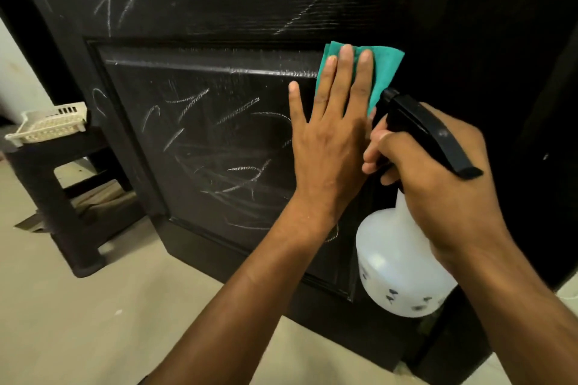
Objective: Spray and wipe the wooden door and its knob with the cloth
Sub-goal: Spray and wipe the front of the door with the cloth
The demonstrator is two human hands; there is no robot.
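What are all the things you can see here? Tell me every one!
door: one, dark wood with white chalk scribbles, fills the middle of the view
cloth: one, teal, flat against the door's upper right panel edge
spray bottle: one, white with black trigger head, lower right
stool: one, dark, on the floor at left
basket: one, cream, on the stool
floor: beige, below
left hand: one, fingers straight, presses the cloth on the door
right hand: one, grips the spray bottle's neck
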